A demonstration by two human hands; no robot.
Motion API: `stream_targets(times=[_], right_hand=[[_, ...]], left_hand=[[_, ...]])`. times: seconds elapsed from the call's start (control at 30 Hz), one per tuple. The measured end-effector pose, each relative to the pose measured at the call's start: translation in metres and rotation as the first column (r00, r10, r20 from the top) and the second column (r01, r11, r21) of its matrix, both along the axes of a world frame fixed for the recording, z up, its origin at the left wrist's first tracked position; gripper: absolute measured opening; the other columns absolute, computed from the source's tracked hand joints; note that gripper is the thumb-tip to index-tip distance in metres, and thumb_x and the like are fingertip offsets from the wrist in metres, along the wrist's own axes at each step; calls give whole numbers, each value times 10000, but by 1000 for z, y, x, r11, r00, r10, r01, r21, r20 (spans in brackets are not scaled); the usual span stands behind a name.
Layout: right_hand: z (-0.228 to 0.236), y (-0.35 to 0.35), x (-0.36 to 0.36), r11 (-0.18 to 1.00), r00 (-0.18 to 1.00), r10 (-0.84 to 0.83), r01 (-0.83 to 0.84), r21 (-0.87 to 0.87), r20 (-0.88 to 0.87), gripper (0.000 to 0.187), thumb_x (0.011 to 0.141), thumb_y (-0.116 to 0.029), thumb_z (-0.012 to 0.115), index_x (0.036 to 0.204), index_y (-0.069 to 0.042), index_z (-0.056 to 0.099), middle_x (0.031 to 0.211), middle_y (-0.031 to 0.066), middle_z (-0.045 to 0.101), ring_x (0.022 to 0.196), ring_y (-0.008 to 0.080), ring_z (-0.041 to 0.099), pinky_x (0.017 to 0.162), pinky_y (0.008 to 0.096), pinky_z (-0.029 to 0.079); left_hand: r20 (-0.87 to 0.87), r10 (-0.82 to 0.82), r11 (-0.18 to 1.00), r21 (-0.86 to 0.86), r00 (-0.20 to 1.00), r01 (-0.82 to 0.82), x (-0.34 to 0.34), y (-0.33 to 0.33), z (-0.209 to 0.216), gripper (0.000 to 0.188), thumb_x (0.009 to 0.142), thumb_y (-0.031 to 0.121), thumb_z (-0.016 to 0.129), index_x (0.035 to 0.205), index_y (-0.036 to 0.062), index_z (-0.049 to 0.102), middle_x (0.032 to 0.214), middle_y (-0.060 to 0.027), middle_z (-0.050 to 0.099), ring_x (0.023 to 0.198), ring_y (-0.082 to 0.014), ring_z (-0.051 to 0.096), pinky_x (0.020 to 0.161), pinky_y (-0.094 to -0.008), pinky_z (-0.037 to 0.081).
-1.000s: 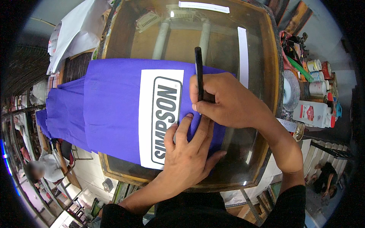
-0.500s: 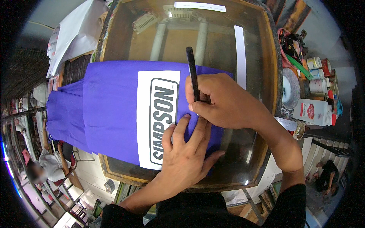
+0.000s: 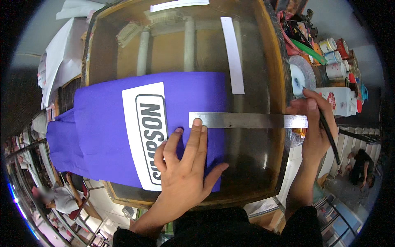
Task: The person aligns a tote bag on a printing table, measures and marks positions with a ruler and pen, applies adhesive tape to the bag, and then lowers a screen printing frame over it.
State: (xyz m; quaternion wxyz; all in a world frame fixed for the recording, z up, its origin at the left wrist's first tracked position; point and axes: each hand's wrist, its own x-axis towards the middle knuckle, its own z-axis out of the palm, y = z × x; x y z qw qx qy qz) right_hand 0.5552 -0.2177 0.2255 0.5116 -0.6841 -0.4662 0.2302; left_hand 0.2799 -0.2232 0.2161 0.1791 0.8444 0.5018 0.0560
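A purple cloth [image 3: 98,119] lies on a glass-topped, wood-framed table, with a white paper panel [image 3: 133,123] bearing black lettering on it. My left hand [image 3: 183,173] is open, its fingers spread over the cloth and panel, and one or two fingertips press the left end of a steel ruler [image 3: 247,120]. The ruler reaches over cloth and glass to the table's right edge. Beyond that edge, my right hand [image 3: 317,127] pinches a slim black stick tool [image 3: 329,133]; its upper end meets a round white dish [image 3: 298,80] with a dark spot inside. Whether it is a brush or pen I cannot tell.
White paper strips [image 3: 233,55] lie on the glass, one more at its far edge. Small paint tubs [image 3: 335,70], a white jug [image 3: 335,101] and a green-handled tool [image 3: 308,51] crowd the right side. Large white sheets [image 3: 61,57] stand far left. Other people are at both sides.
My right hand has left the cloth and swung right to the dish, carrying the black stick tool. This uncovers the ruler. My left hand stays pressed down; the view has shifted right.
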Motion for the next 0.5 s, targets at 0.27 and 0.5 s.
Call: stream_targets(times=[0.27, 0.5], right_hand=[[-11, -35, 20, 974, 872, -25, 132, -186, 489, 280, 1049, -183, 606, 1251, -5, 683, 1181, 157, 734, 1100, 216, 688, 990, 349, 518], [-12, -37, 19, 945, 839, -76, 233, -230, 538, 348, 866, -117, 811, 1186, -47, 695, 1110, 133, 728, 1021, 268, 679, 911, 368, 520]], left_hand=[[-64, -27, 1000, -9, 998, 26, 2, 1, 3, 829, 862, 471, 755, 1474, -29, 504, 1616, -159, 405, 1344, -423, 399, 1091, -540, 257], [-72, -19, 1000, -13, 997, 18, 2, 1, 4, 851, 855, 482, 758, 1493, -9, 484, 1616, -147, 410, 1350, -425, 403, 1102, -546, 259]])
